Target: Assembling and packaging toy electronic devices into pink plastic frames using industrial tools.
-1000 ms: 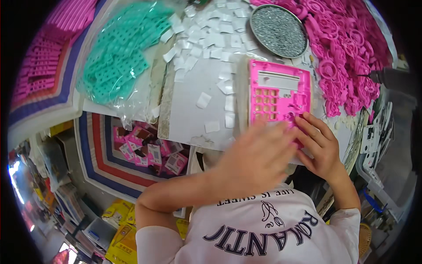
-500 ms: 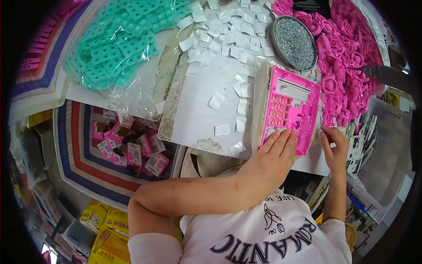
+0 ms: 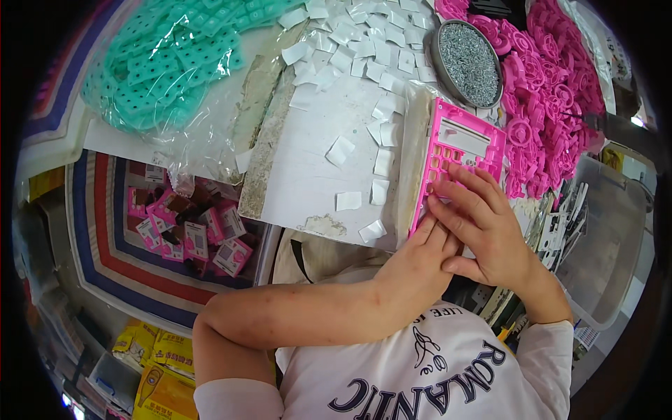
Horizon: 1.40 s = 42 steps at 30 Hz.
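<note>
Your right hand (image 3: 490,224) lies flat on the pink calculator shell (image 3: 458,157), fingers spread, gripping nothing. Your left hand (image 3: 420,262), loosely flat, touches the shell's near edge. You seem to be pressing the shell down; next, lift off evenly.

Round grey dish of tiny metal bits (image 3: 465,61) at one o'clock. Big heap of pink plastic parts (image 3: 553,105) at two o'clock. Bag of teal plastic pieces (image 3: 164,63) at eleven o'clock. Small white squares (image 3: 364,49) scattered at twelve o'clock. Little pink boxes (image 3: 192,231) at nine o'clock.
</note>
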Tool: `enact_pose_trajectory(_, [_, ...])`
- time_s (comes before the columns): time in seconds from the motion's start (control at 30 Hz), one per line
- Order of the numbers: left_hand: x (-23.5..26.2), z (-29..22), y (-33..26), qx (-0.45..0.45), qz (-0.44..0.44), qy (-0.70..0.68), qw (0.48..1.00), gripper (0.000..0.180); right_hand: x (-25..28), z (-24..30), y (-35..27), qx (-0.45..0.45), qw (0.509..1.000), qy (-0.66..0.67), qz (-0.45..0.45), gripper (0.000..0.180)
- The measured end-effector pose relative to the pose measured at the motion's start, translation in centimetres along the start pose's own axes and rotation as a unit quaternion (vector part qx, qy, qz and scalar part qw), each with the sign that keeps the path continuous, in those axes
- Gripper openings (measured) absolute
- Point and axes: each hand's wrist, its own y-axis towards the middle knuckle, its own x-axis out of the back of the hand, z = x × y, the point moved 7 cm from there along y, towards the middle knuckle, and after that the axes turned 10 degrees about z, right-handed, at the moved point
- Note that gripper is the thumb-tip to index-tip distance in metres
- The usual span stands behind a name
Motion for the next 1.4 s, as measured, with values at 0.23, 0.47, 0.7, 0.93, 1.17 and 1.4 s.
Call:
enact_pose_trajectory(0.23, [0.8,0.4,0.5,-0.010,0.064,-0.053,0.997,0.054,0.1,-1.2,-1.8,0.012,0.993,0.057,-0.100,0.067])
enact_pose_trajectory(0.47, [4.8,0.5,2.4,0.001,0.065,-0.114,0.991,0.078,-1.9,-9.3,-15.3,-0.280,0.873,0.202,-0.345,0.031])
enact_pose_trajectory(0.7, [8.7,3.9,3.1,0.054,-0.021,-0.096,0.994,0.055,-4.9,-10.0,-16.9,-0.304,0.876,0.199,-0.317,0.020])
enact_pose_trajectory(0.93, [7.8,2.7,2.5,0.066,-0.031,-0.093,0.993,0.048,-6.3,-9.2,-12.5,-0.243,0.938,0.108,-0.222,0.030])
enact_pose_trajectory(1.17, [5.7,1.0,4.5,0.148,0.039,-0.293,0.944,0.030,-3.0,-7.9,-10.5,-0.125,0.841,0.423,-0.313,0.030])
enact_pose_trajectory(1.4, [5.6,0.3,4.8,0.007,-0.013,-0.207,0.978,0.018,-3.4,-4.5,-8.2,-0.034,0.801,0.498,-0.332,0.031])
